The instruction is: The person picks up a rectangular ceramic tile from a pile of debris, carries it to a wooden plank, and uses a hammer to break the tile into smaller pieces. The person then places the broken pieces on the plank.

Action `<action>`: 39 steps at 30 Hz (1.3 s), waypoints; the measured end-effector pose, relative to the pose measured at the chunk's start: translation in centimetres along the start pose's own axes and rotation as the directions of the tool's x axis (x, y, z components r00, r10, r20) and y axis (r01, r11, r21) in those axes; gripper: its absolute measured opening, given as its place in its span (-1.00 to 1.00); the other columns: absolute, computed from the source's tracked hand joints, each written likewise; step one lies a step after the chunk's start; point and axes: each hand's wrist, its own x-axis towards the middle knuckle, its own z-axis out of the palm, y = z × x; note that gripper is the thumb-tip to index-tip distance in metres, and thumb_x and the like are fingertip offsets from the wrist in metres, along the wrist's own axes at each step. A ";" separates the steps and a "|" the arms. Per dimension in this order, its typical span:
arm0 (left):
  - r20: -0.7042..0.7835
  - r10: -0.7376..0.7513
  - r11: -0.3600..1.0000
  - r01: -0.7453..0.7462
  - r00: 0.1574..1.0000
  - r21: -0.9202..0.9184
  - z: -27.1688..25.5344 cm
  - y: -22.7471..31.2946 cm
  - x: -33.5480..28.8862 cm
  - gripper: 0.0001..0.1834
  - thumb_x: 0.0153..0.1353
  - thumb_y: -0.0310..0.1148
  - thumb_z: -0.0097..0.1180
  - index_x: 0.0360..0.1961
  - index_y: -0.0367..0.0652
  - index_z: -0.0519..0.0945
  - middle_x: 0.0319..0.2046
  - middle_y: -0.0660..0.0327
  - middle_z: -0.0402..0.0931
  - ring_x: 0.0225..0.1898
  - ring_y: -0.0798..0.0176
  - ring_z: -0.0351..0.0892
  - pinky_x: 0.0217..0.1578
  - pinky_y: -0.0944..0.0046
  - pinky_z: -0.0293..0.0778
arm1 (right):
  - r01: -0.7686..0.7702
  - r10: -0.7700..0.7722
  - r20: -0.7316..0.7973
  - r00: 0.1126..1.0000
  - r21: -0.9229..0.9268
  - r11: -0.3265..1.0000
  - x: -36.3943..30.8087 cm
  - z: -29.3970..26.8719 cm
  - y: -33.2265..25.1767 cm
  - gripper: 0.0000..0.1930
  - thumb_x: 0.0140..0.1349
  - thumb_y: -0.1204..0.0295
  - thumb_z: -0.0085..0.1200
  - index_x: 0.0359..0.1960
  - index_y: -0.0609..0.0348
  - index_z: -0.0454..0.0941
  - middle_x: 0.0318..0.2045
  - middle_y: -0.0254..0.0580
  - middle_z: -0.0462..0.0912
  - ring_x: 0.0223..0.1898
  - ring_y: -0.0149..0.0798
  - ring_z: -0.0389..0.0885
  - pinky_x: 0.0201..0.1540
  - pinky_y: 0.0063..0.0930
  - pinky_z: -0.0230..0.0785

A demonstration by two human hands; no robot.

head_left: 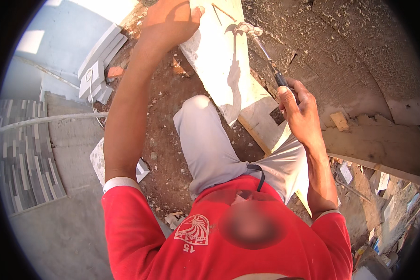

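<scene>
The right hand (299, 109) grips a hammer (261, 46) over a white board (219, 60), which the left hand (170, 21) apparently steadies.

Two bare hands show: the left hand (169, 22) on one white board (221, 56) and the right hand (299, 111) closed around one hammer (265, 52). Two nails (221, 12) stand near the board's top edge. One stack of pale tiles (98, 65) lies by the ground's upper left edge, and one loose tile (99, 161) lies lower down.
</scene>
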 end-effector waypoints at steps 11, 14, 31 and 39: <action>0.059 0.008 0.992 -0.015 0.998 0.124 0.4 1.2 -0.1 -0.51 0.34 0.00 0.11 0.17 -0.03 0.58 0.22 0.02 0.48 0.30 -0.03 0.40 0.35 0.10 0.31 | -0.274 0.222 0.179 0.959 0.359 0.892 -1.1 -2.5 -5.0 -0.49 0.43 0.17 0.06 0.14 0.44 0.46 -0.56 -0.46 0.42 -0.69 -0.63 0.19 -0.66 -0.62 0.01; 0.068 -0.335 0.826 0.328 0.940 -0.457 -0.6 2.1 0.2 -0.60 0.35 -0.04 0.09 0.05 -0.06 0.61 0.14 -0.02 0.50 0.23 -0.06 0.45 0.25 0.04 0.39 | -0.278 0.228 0.180 0.957 0.344 0.897 -1.2 -2.9 -4.9 -0.49 0.44 0.15 0.06 0.13 0.43 0.45 -0.57 -0.47 0.40 -0.71 -0.65 0.16 -0.68 -0.62 -0.02; 0.527 -0.295 0.926 0.374 0.797 -0.046 -3.4 4.3 5.5 -0.64 0.32 -0.13 0.08 -0.07 -0.20 0.61 -0.14 -0.14 0.63 -0.03 -0.22 0.61 -0.03 -0.10 0.50 | 0.066 -0.066 -0.019 0.998 0.034 0.997 -0.3 -1.3 -2.5 -0.42 0.47 0.10 0.03 0.22 0.47 0.44 -0.54 -0.39 0.46 -0.61 -0.50 0.32 -0.49 -0.51 0.25; 0.501 -0.310 0.951 0.256 0.808 0.175 0.7 1.3 6.6 -0.57 0.36 -0.13 0.09 -0.05 -0.33 0.64 -0.29 -0.13 0.69 -0.30 -0.10 0.72 -0.20 0.03 0.58 | -0.532 0.348 0.409 0.844 0.553 0.641 -5.6 -4.5 -4.2 -0.54 0.54 0.19 -0.03 0.23 0.33 0.44 -0.56 -0.41 0.37 -0.76 -0.62 0.11 -0.78 -0.70 -0.10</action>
